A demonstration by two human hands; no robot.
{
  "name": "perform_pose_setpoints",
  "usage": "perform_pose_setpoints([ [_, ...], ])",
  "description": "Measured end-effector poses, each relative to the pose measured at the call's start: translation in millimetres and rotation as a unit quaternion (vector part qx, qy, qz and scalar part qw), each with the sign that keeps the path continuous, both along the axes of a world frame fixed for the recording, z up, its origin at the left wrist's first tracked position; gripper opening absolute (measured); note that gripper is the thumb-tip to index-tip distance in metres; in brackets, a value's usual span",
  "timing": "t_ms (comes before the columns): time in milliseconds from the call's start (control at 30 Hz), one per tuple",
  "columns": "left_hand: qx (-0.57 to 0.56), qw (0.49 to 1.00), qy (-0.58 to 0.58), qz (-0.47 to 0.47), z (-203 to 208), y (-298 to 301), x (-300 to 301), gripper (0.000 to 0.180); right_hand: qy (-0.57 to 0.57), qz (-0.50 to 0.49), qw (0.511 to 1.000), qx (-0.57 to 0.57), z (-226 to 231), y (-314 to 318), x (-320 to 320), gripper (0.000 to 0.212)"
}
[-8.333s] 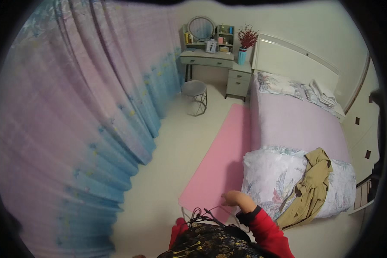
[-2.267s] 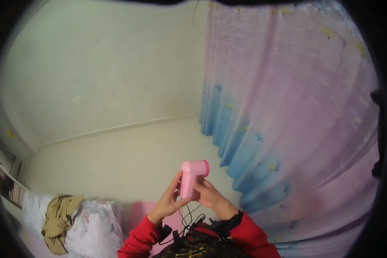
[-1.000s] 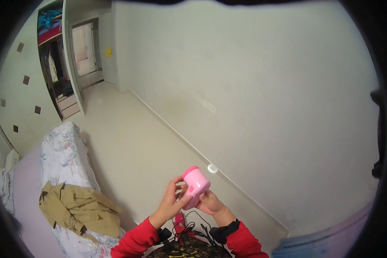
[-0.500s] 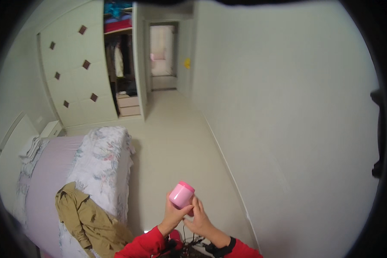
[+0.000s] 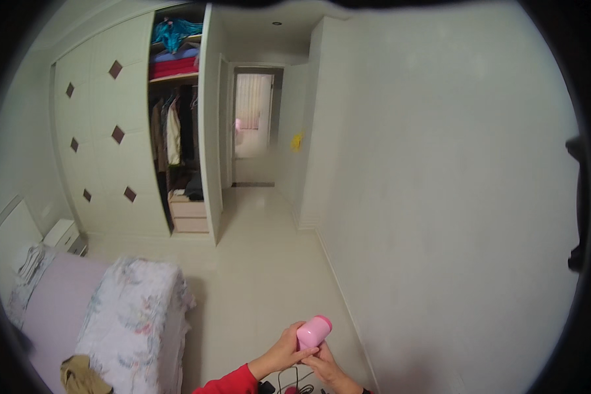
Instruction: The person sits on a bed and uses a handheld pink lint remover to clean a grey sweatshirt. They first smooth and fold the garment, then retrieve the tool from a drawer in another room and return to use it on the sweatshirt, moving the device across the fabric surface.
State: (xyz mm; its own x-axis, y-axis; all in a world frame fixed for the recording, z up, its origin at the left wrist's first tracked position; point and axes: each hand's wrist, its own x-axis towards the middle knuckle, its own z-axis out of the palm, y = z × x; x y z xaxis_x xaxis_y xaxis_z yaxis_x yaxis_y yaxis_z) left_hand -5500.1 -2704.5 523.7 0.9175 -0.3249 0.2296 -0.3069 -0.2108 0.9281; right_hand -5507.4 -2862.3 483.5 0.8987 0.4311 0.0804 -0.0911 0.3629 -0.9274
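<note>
A glossy pink cylinder (image 5: 314, 332) with a darker pink band at its upper right end is held low in the picture, in front of my body. My left hand (image 5: 289, 349) wraps round its left side, thumb along the lower edge. My right hand (image 5: 324, 369) reaches it from below, fingers closed against its underside, which the hands partly hide. The cylinder leans to the upper right. Dark cords (image 5: 297, 379) loop beneath my hands.
At the left stands a bed (image 5: 128, 308) with floral bedding and an olive garment (image 5: 82, 375). Beyond it are a nightstand (image 5: 62, 235) and a wardrobe (image 5: 102, 157) with one open section of clothes. A long pale wall (image 5: 453, 197) runs along the right; a doorway (image 5: 255, 121) lies ahead.
My view has tilted up, showing more of the wardrobe and doorway. The cylinder and both hands now sit lower and farther right in the picture, and the cylinder leans more to the right.
</note>
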Motion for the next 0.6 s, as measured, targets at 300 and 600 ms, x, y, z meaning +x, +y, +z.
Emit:
perform_pose_setpoints([
  [300, 0.102, 0.98, -0.172, 0.006, 16.4, 44.7, 251.5, 0.096, 0.21, 0.03, 0.97, 0.123, 10.6, 51.3, 318.2, 0.038],
  [600, 0.095, 0.988, -0.019, 0.12, -2.2, 195.5, 475.6, 0.069, 0.221, 0.074, 0.961, 0.152, 11.8, 133.4, 612.1, 0.045],
])
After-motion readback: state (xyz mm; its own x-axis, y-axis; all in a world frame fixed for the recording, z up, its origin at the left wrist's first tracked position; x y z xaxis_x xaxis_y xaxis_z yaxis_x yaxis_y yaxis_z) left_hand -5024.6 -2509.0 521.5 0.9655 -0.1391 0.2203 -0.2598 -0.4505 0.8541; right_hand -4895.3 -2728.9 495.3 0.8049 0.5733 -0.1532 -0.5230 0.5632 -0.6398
